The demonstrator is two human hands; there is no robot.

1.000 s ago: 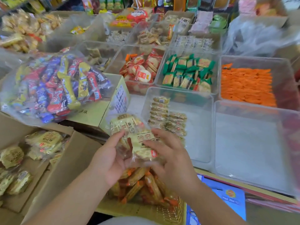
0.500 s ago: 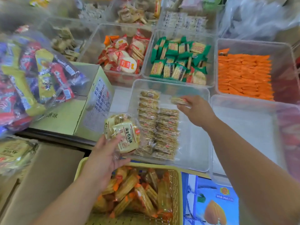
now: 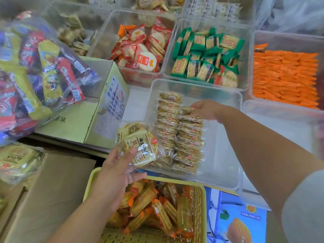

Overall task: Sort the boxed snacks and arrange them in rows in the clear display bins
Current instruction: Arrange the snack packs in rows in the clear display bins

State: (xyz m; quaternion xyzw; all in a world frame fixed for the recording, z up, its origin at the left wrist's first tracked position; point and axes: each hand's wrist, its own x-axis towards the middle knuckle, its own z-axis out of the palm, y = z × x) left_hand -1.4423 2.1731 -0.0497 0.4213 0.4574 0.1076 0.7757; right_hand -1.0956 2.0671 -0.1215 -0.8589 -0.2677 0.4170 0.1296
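Nearest, a yellow basket (image 3: 201, 207) of orange-ended cracker packs sits at the bottom edge, its near side cut off by the frame. Just beyond it the left hand (image 3: 115, 174) holds a clear bag (image 3: 138, 146) of yellow-labelled snacks, thumb across the front and fingers curled underneath, probably to have the supply close by the bin while the other hand places pieces one at a time. How many packs are in the bag cannot be told through the crinkled film. Beyond lies the clear bin (image 3: 226, 163), where the same snacks lie overlapped in two rows (image 3: 175, 134) along its left half, tight together so more rows fit to the right. At the far end of the right-hand row the right hand (image 3: 206, 109) reaches in, fingertips curled down onto a single pack (image 3: 188, 109), seemingly pinching it into line; its thumb is hidden, so the hold is a judgement. Farther off, bins of red-wrapped rounds (image 3: 142, 50), green-wrapped crackers (image 3: 205, 57) and orange packs (image 3: 284, 76) are filled; the farthest ones are blurred and cropped
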